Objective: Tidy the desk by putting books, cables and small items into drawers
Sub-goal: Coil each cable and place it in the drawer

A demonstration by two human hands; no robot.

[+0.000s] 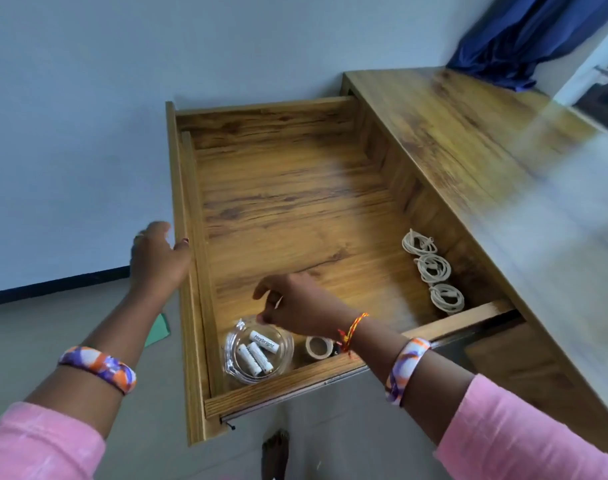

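- Head view: a wooden drawer [295,209] stands pulled out wide from the table [486,161], filling the middle of the frame; the table top runs along the right side.
- The left hand [157,258], at left centre, rests on the drawer's front edge, thumb over the top of the board and the other fingers on the outer side, loosely curled around it.
- The right hand [295,303], at lower centre, hovers inside the drawer just above a clear glass bowl [257,355]; its fingers are loosely bent and apart, pinching nothing.
- The bowl sits in the drawer's near corner, at the lower centre of the frame, and holds three white batteries [255,356].
- Just right of the bowl lies a roll of tape [318,347], partly hidden by the right wrist.
- Three coiled white cables [432,271] lie in a row along the drawer's right side, next to the table's edge, well apart from the bowl.
- Both wrists wear patterned purple-and-orange bands; the sleeves are pink.
- A blue curtain [524,36] hangs at the upper right.
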